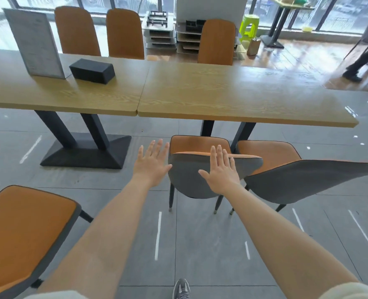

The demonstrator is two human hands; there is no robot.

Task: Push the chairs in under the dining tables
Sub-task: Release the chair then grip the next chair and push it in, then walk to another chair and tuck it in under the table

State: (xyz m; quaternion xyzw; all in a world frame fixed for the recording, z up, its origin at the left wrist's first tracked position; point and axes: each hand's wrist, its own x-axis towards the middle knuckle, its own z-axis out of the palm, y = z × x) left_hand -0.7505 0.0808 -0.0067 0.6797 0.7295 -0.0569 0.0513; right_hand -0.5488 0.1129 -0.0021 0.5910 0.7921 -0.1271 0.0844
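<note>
Facing chair (187,182) | right hand (222,173) flat before it | sign (36,42) text unreadable

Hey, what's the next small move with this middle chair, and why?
Probably set the left hand on the chair back beside the right hand and push forward: both hands are open, the left is off to its side, and the seat sits short of the table.

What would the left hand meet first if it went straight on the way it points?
Probably nothing near: the left hand points just left of the chair, toward the table edge beyond. Depth is unclear.
</note>
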